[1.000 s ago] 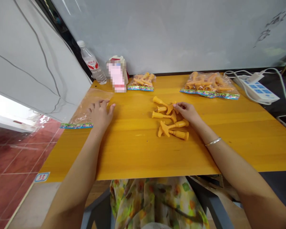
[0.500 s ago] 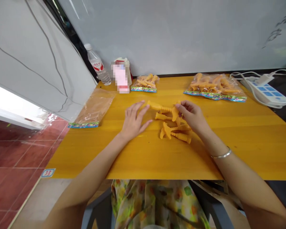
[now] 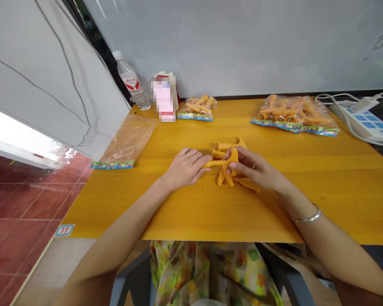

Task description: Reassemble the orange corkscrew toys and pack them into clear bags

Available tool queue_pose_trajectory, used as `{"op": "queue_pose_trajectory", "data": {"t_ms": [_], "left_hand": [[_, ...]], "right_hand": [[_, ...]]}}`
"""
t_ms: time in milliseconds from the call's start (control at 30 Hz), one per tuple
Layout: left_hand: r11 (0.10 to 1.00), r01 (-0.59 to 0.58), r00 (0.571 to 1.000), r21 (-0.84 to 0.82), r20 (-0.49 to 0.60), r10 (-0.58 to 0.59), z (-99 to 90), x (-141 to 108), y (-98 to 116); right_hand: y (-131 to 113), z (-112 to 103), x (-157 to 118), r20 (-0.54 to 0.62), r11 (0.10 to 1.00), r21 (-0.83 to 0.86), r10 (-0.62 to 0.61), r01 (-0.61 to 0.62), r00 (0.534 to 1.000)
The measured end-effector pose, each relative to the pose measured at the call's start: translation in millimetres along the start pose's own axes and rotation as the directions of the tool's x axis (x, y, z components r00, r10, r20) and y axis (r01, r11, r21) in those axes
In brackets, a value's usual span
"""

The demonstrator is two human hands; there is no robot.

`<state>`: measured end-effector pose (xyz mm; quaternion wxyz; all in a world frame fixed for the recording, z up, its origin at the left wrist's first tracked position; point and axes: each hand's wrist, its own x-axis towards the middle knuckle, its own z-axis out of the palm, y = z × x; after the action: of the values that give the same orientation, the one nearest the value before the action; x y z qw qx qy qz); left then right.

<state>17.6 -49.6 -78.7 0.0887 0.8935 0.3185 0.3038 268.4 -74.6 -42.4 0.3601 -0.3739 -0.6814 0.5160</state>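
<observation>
An orange plastic piece with a ridged, twisted stem and a curved crosspiece point(image 3: 218, 163) is held level between both hands, just above the table. My left hand point(image 3: 185, 170) is closed around its left end, hiding that end. At the other end, my right hand point(image 3: 257, 168) grips the crosspiece between thumb and fingers. Similar loose pieces lie beneath and around it: one orange piece point(image 3: 227, 145) behind, and another orange piece point(image 3: 249, 184) in front near my right wrist, partly covered by my hands.
On the left lies a flat clear zip bag point(image 3: 127, 138). A water bottle point(image 3: 134, 85), a blurred pink-and-white item point(image 3: 166, 100) and a small bag of orange pieces point(image 3: 196, 108) stand along the back. Further right are a fuller bag point(image 3: 293, 114) and a power strip point(image 3: 367, 121) with cables.
My left hand, open before, has closed on the left end of the orange piece. My right hand has brought the piece lower and nearer to me.
</observation>
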Motion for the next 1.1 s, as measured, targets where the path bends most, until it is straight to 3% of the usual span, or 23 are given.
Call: {"op": "queue_pose_trajectory", "data": {"t_ms": [67,133,233,300,400,500,600,733,867,1100], "left_hand": [[0.99,0.037,0.998,-0.136,0.061,-0.029,-7.5,-0.7,4.5],[0.932,0.161,0.977,-0.325,0.184,-0.105,-16.7,-3.1,5.3],[0.772,0.4,0.901,-0.493,0.366,-0.233,-30.4,-9.0,-5.1],[0.766,0.457,0.887,-0.453,0.294,-0.355,-34.0,-13.2,-18.8],[0.897,0.427,0.904,-0.112,0.013,-0.428,-28.3,-18.6,-40.8],[0.883,0.38,0.923,0.276,-0.052,-0.381,-18.7,-22.2,-55.5],[0.831,0.374,0.922,0.411,-0.066,-0.382,-14.5,-24.9,-61.9],[0.825,0.378,0.92,0.42,-0.07,-0.386,-12.6,-27.2,-65.1],[0.841,0.385,0.916,0.379,-0.045,-0.399,-8.6,-27.4,-66.4],[0.842,0.391,0.917,0.371,-0.079,-0.391,-7.0,-24.6,-60.1]], "right_hand": [[1.4,-4.8,-1.6,0.019,0.971,-0.204,-0.126,0.127,0.992],[1.5,-10.1,-3.8,0.088,0.89,-0.369,-0.254,0.268,0.963],[1.7,-25.6,-6.6,0.17,0.694,-0.546,-0.457,0.469,0.873],[6.7,-44.0,-6.2,0.119,0.553,-0.679,-0.567,0.483,0.815],[27.4,-78.8,-1.4,-0.06,0.45,-0.853,-0.587,0.264,0.807],[57.6,-108.5,5.2,-0.199,0.441,-0.894,-0.544,0.077,0.815],[82.2,-123.6,10.2,-0.252,0.471,-0.882,-0.466,-0.003,0.848],[95.9,-126.2,13.7,-0.239,0.49,-0.871,-0.335,-0.049,0.911],[98.1,-124.9,14.6,-0.204,0.513,-0.857,-0.26,-0.044,0.944],[77.3,-106.2,12.0,-0.241,0.522,-0.852,-0.337,-0.032,0.91]]}}
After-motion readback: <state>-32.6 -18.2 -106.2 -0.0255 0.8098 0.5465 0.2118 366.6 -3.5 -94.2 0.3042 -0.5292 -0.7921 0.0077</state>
